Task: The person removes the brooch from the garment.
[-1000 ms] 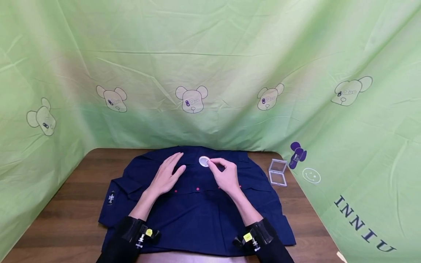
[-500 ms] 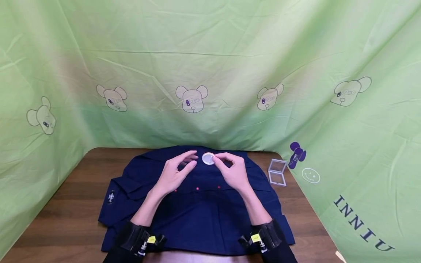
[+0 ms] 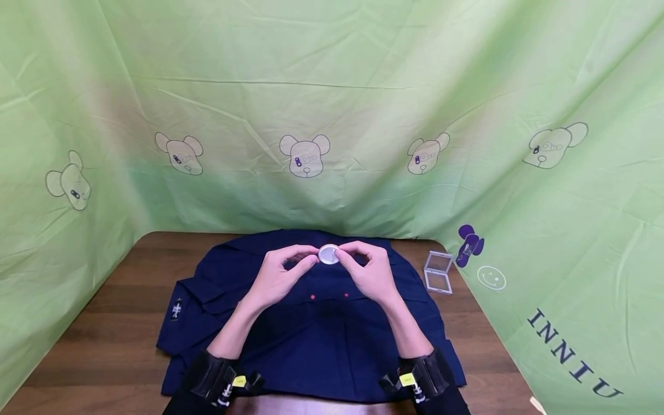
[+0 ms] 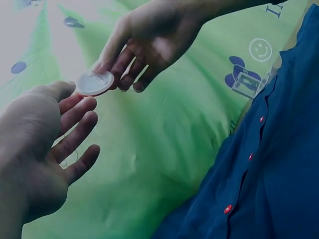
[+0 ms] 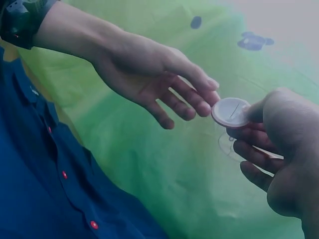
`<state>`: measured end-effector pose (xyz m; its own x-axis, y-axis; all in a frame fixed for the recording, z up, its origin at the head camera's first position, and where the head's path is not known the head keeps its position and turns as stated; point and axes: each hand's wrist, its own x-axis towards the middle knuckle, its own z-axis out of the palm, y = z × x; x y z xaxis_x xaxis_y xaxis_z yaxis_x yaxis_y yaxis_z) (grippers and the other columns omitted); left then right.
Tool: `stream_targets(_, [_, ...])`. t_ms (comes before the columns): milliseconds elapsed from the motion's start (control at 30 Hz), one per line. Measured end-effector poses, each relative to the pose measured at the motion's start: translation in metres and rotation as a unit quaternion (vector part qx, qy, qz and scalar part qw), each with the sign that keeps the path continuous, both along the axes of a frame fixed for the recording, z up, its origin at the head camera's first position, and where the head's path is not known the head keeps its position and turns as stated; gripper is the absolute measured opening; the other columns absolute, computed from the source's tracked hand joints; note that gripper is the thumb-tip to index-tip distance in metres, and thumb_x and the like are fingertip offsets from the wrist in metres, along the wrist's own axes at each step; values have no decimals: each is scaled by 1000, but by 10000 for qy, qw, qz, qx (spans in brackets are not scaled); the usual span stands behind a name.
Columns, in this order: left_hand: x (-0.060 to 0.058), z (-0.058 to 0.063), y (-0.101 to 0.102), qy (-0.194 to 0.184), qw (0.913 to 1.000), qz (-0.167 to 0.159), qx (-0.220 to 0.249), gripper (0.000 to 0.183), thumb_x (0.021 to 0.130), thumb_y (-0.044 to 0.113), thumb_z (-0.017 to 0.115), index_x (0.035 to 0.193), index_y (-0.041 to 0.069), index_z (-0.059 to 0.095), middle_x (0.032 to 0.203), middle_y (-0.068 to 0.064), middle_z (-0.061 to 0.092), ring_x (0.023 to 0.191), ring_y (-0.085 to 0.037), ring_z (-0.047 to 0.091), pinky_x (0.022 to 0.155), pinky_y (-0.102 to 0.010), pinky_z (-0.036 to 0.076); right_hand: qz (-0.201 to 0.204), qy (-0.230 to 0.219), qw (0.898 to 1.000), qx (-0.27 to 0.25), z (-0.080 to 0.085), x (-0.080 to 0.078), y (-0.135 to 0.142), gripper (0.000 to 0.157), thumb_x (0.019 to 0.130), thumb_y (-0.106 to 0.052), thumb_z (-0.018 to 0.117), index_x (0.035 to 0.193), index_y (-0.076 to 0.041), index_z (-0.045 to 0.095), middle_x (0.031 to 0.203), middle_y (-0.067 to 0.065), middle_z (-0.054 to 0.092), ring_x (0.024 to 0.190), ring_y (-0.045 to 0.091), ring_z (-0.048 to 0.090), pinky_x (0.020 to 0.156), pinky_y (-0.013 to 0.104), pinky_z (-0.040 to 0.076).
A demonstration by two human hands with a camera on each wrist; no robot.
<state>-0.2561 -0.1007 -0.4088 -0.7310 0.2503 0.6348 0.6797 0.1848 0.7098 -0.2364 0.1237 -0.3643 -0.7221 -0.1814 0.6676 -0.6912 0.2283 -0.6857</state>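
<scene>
A round pin badge (image 3: 328, 254), white-backed with a thin pin line across it, is held above the dark blue shirt. My right hand (image 3: 369, 274) pinches its right edge between thumb and index finger, the other fingers loosely spread. Opposite, my left hand (image 3: 277, 276) has its thumb and index fingertips right at the badge's left rim. In the right wrist view the left thumb (image 5: 202, 77) sits a little above the badge's rim, with relaxed fingers below. The shirt (image 3: 311, 346) lies spread on the table under both hands, with red buttons (image 3: 313, 297) along its front.
A small clear hinged case (image 3: 438, 272) lies unfolded at the table's right. A dark oval patch with a white figure (image 3: 176, 311) shows on the folded sleeve at left. Green printed cloth (image 3: 332, 115) hangs behind and beside the wooden table (image 3: 104, 323).
My left hand has lifted off the shirt and moved right, bringing its fingertips to the badge. My right hand has shifted slightly right with the badge still pinched.
</scene>
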Motion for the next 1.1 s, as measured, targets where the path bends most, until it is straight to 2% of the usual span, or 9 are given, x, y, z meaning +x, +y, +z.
stream_targets(167, [-1, 3, 2, 183, 9998, 91, -45, 17, 96, 25, 75, 111, 18, 79, 98, 7, 77, 88, -9, 70, 80, -31, 57, 96, 63, 9999, -22, 2, 0, 0, 5, 89, 6, 75, 92, 8, 78, 83, 19, 75, 70, 24, 61, 63, 15, 48])
stream_targets(367, [1, 4, 6, 88, 9998, 205, -7, 16, 94, 23, 77, 107, 15, 80, 97, 4, 78, 84, -9, 70, 74, -30, 58, 220, 10, 9997, 43, 3, 2, -1, 6, 88, 7, 75, 93, 9, 78, 85, 19, 77, 71, 21, 63, 65, 14, 49])
stream_targets(533, [9, 9, 9, 121, 9992, 382, 56, 11, 91, 13, 79, 102, 10, 81, 93, -1, 79, 78, -10, 69, 68, -27, 55, 241, -17, 9996, 132, 3, 5, -3, 6, 89, 6, 75, 94, 8, 78, 87, 18, 77, 74, 18, 66, 66, 14, 50])
stream_targets(767, [26, 30, 11, 311, 9986, 384, 190, 9, 89, 3, 78, 97, 1, 80, 90, -8, 78, 75, -13, 69, 67, -29, 55, 179, -60, 9997, 143, 4, 7, -4, 6, 89, 5, 76, 94, 7, 78, 87, 17, 77, 78, 18, 68, 69, 15, 51])
stream_targets(933, [27, 30, 11, 488, 9974, 361, 394, 8, 88, -1, 78, 96, -1, 79, 88, -9, 78, 72, -14, 68, 67, -35, 56, 262, -134, 9995, 68, 5, 9, -5, 10, 91, 6, 73, 99, 9, 77, 90, 19, 76, 80, 24, 68, 71, 18, 53])
stream_targets(1100, [29, 32, 13, 626, 9944, 349, 774, 7, 88, -6, 77, 95, -5, 78, 84, -13, 76, 72, -15, 66, 67, -27, 54, 454, -94, 9989, -62, 7, 13, -7, 20, 92, 8, 70, 112, 11, 73, 100, 22, 75, 85, 31, 69, 76, 20, 55])
